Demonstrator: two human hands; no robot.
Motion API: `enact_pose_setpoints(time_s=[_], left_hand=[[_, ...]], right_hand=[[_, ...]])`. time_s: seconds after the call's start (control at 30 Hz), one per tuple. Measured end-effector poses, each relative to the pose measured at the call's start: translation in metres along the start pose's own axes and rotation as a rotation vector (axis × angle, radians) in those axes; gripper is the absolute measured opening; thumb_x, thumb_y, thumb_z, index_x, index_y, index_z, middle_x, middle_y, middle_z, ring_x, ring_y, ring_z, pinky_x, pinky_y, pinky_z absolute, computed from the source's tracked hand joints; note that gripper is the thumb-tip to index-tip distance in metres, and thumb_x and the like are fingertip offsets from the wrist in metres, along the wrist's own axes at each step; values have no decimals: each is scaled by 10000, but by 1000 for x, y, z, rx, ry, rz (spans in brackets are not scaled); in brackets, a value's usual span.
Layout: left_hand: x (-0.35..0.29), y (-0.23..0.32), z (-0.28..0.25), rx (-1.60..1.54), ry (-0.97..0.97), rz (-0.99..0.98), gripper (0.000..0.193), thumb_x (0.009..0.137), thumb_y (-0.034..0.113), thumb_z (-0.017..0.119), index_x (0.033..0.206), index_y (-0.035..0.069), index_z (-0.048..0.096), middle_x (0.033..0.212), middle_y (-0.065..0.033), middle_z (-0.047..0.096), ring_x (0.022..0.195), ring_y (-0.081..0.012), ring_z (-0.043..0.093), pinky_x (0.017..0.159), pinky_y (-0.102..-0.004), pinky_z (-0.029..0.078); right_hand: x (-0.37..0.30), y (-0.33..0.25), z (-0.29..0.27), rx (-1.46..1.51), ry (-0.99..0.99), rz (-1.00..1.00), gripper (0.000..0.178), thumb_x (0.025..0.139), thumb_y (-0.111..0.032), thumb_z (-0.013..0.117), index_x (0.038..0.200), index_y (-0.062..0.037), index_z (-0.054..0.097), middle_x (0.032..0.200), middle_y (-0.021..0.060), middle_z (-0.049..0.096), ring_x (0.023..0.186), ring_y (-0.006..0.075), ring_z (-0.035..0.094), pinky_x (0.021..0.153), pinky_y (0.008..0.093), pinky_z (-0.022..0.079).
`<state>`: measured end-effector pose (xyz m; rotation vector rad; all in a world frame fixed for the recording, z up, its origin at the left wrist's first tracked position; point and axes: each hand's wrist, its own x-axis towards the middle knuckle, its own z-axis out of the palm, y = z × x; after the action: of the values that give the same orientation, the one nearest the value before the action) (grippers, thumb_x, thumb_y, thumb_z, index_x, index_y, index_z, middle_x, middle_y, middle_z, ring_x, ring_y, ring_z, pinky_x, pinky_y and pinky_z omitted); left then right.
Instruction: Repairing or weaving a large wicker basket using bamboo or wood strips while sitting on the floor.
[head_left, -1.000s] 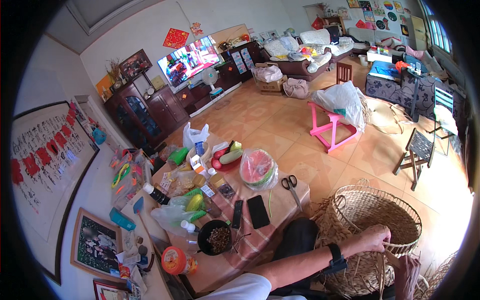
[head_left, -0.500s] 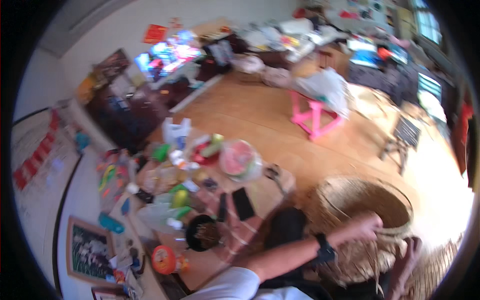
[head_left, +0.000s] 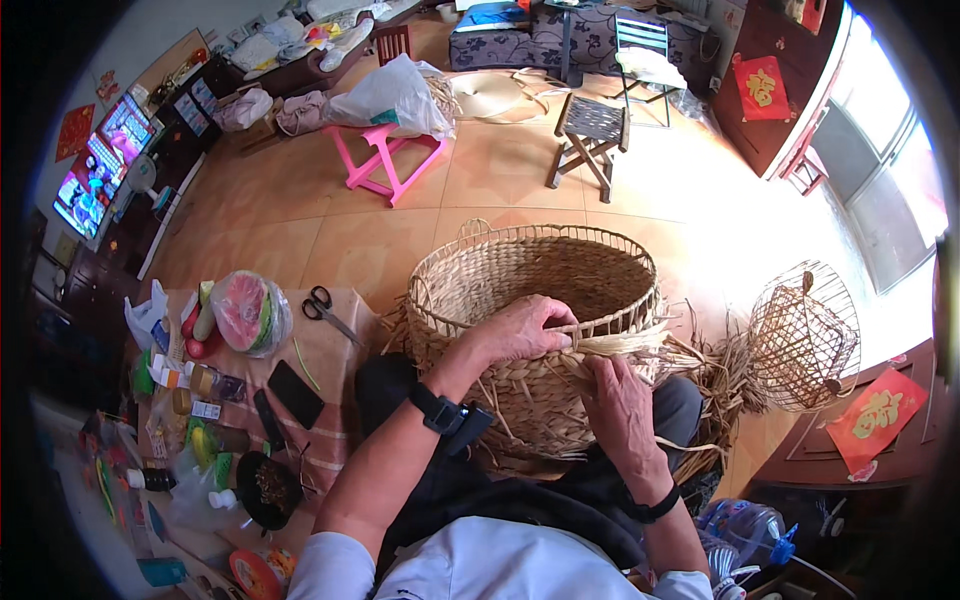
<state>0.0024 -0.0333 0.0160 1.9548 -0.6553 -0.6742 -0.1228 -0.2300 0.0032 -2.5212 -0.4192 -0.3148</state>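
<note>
A large round woven straw basket (head_left: 500,405) rests between my knees, its opening facing up and away from me. My left hand (head_left: 522,328) is closed at the near rim, fingertips pinching the wire-like edge and the pale straw there. Just to its right, my right hand (head_left: 622,405) is closed on a bundle of pale straw strands (head_left: 625,343) lying along the rim. Its fingertips are partly hidden against the basket wall. Loose straw ends (head_left: 715,385) stick out in a tangle at the basket's right side.
Left, a low table (head_left: 345,400) holds scissors (head_left: 335,315), wrapped watermelon (head_left: 252,313), a phone (head_left: 295,393) and a dark bowl (head_left: 268,490). A wire frame (head_left: 805,335) stands right. Beyond are a pink stool (head_left: 385,165) and a folding stool (head_left: 592,140); a plastic bottle (head_left: 745,530) lies lower right.
My view has swung right, bringing the basket from the lower right to the middle. My left hand, earlier blurred over the near rim, now pinches it, and my right hand has come up beside it.
</note>
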Motion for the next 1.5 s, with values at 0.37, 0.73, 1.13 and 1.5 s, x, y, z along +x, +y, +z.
enact_pose_setpoints(time_s=[0.37,0.73,1.13,1.5], left_hand=[[23,-28,25,205,237,272,378,613,136,692,963,-2,726,808,-228,682,705,-336,673,670,-432,527],[11,-25,8,-16,61,133,456,801,399,731,927,-39,736,664,-126,674,571,-202,605,563,-401,459],[13,-11,41,264,387,3,354,764,334,757,901,8,732,855,-223,705,871,-385,700,764,-484,548],[31,-18,47,343,340,-28,221,723,162,640,853,-3,710,782,-218,698,787,-388,687,723,-504,533]], right_hand=[[14,-7,-26,-402,-307,-84,205,898,-116,565,1094,-136,625,1074,88,547,1093,301,554,873,456,446],[59,28,-9,-229,35,-168,168,778,-95,713,833,-49,561,812,131,590,802,353,602,673,471,455],[59,37,-4,-93,-30,-29,219,786,-192,791,809,-26,650,738,183,619,720,411,637,624,496,453],[45,26,-11,-67,-14,-34,124,883,-103,670,889,-10,587,790,203,644,712,412,625,622,505,450]])
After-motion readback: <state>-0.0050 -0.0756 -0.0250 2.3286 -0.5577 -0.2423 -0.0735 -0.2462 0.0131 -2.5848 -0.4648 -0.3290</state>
